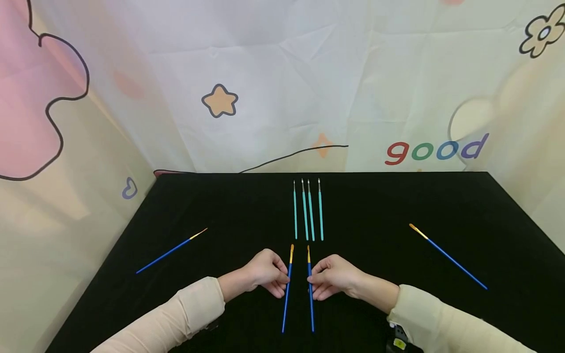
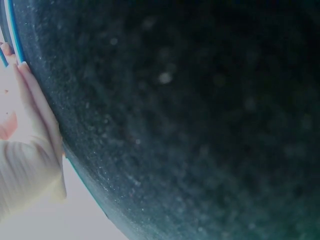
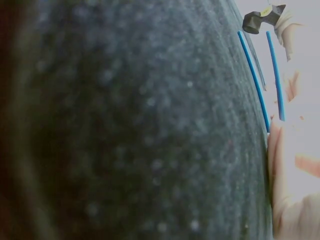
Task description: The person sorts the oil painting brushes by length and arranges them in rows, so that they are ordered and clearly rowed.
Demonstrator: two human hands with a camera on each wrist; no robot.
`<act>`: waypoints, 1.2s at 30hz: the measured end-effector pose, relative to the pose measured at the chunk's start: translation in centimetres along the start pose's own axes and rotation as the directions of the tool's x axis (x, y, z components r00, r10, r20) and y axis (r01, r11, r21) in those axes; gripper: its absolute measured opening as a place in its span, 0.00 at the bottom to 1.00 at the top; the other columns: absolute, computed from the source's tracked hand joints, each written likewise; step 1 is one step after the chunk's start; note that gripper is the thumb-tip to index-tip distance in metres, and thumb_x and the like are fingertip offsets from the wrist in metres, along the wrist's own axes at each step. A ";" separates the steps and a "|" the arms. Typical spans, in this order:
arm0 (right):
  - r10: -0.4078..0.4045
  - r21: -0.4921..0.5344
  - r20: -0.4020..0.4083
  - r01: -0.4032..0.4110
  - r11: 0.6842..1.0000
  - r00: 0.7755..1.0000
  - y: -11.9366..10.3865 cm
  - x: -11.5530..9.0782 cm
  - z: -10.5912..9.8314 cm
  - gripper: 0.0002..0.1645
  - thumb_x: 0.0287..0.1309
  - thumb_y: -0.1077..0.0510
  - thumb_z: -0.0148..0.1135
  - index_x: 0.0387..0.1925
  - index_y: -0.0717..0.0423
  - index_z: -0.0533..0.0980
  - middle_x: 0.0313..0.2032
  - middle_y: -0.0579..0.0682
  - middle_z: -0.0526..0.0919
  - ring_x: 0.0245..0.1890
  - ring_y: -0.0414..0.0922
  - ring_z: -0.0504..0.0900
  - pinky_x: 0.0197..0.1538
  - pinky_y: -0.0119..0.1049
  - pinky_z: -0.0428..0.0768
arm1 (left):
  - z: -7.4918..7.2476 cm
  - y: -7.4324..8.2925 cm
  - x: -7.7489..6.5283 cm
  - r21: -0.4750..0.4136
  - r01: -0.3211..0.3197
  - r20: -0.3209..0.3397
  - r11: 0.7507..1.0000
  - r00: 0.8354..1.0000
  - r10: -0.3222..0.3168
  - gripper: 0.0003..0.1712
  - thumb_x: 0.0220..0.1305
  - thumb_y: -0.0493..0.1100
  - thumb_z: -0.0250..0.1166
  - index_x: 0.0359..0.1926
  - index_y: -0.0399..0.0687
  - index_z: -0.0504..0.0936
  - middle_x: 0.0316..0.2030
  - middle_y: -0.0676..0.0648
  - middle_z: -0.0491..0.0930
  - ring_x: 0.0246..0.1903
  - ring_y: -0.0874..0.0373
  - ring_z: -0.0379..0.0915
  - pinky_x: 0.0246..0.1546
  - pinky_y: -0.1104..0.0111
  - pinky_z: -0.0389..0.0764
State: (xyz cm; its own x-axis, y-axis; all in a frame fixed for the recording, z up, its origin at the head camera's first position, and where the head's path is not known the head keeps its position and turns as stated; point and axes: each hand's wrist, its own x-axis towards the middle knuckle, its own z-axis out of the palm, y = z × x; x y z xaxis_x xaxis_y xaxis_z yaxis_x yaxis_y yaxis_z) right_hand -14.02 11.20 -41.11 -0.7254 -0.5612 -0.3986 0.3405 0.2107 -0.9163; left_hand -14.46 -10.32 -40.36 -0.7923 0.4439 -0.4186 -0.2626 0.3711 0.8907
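Note:
Near the front middle of the table, my left hand (image 1: 268, 272) pinches a blue-handled paintbrush (image 1: 285, 310) between thumb and fingers. Its amber bristles point away from me. Just to the right, my right hand (image 1: 336, 277) pinches another blue paintbrush (image 1: 312, 314), also bristles forward. The two brushes stand nearly parallel with a narrow gap between them. Beyond them lie several turquoise brushes (image 1: 311, 215) side by side, tips toward the back. In the wrist views only part of each hand and stretches of blue handle (image 3: 255, 82) show at the edge; much is washed out.
A blue paintbrush (image 1: 169, 253) lies slanted on the left of the black tabletop (image 1: 220, 196). Another blue paintbrush (image 1: 454, 261) lies slanted on the right. A printed curtain (image 1: 282, 88) hangs behind and around the table.

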 end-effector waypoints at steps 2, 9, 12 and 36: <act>0.004 -0.004 -0.009 -0.004 1.000 1.000 -0.1 0.0 0.1 0.07 0.57 0.65 0.57 0.32 0.70 0.75 0.23 0.55 0.81 0.20 0.41 0.82 0.27 0.32 0.81 | 0.0 -0.1 0.1 -0.007 0.005 -0.010 1.000 1.000 -0.005 0.02 0.57 0.29 0.60 0.32 0.31 0.75 0.19 0.42 0.77 0.16 0.57 0.78 0.24 0.65 0.81; 0.001 -0.047 -0.033 -0.003 0.999 0.999 -0.1 0.3 0.3 0.09 0.57 0.65 0.57 0.32 0.71 0.75 0.22 0.55 0.81 0.20 0.41 0.81 0.26 0.32 0.81 | 0.1 -0.1 0.1 -0.004 0.016 -0.027 1.000 1.000 -0.016 0.04 0.57 0.29 0.60 0.34 0.30 0.75 0.19 0.42 0.77 0.15 0.59 0.77 0.22 0.65 0.81; -0.008 -0.071 -0.050 0.004 0.997 0.999 -0.1 0.5 0.4 0.09 0.57 0.65 0.58 0.31 0.71 0.76 0.21 0.54 0.81 0.19 0.40 0.81 0.26 0.32 0.81 | 0.1 0.0 0.1 -0.002 0.021 -0.027 1.000 0.999 -0.021 0.03 0.57 0.29 0.60 0.33 0.31 0.75 0.19 0.42 0.77 0.15 0.59 0.77 0.22 0.66 0.81; 0.012 -0.095 -0.059 -0.018 0.995 0.998 -0.3 -0.8 -1.0 0.12 0.56 0.61 0.59 0.36 0.69 0.75 0.25 0.55 0.80 0.19 0.40 0.81 0.25 0.31 0.80 | -0.9 0.2 -0.6 -0.026 -0.014 0.036 1.000 0.999 0.015 0.05 0.59 0.32 0.60 0.36 0.33 0.74 0.20 0.43 0.77 0.16 0.59 0.76 0.22 0.66 0.81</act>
State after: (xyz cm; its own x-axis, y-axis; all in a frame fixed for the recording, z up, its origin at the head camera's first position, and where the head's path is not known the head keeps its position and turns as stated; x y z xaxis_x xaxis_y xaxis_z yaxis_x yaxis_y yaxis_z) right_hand -14.09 12.38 -40.52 -0.7555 -0.5100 -0.4112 0.2951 0.2955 -0.9086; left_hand -14.53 -11.25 -39.80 -0.7757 0.4786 -0.4114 -0.2658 0.3435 0.9008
